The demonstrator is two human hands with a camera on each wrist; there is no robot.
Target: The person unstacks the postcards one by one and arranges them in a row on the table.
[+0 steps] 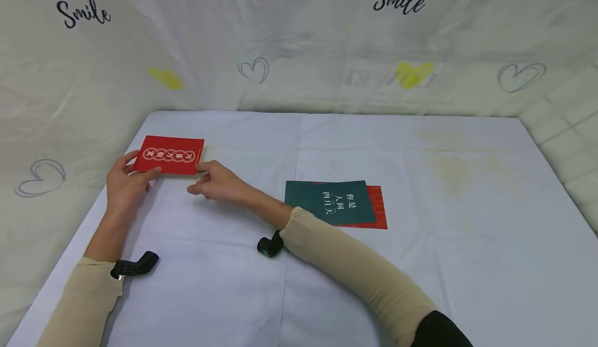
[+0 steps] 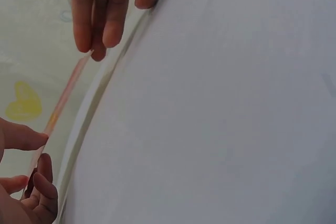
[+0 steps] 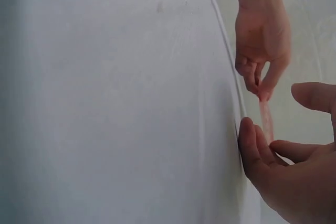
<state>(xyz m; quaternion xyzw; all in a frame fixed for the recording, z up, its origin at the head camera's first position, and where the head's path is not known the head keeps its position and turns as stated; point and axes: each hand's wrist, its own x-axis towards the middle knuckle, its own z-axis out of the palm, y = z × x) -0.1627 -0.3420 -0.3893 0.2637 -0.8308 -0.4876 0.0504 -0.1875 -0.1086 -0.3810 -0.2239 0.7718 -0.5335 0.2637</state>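
A red envelope (image 1: 173, 155) with a row of white-ringed characters lies across both hands at the table's far left. My left hand (image 1: 125, 183) grips its left end, thumb on the upper face and fingers at the edge and beneath. At the near right corner is my right hand (image 1: 216, 182), its index fingertip on the edge and the thumb apart from it. Seen edge-on in the right wrist view, the envelope (image 3: 266, 121) runs from the left hand (image 3: 262, 40) into the right hand (image 3: 286, 177), whose fingers lie on both sides of its edge.
A dark green card (image 1: 303, 196) with white characters overlaps another red envelope (image 1: 379, 209) on the white-covered table (image 1: 467, 264), beside the right forearm. A pale curtain (image 1: 303, 35) printed with hearts and "Smile" stands behind. Each wrist wears a black camera band (image 1: 135, 265).
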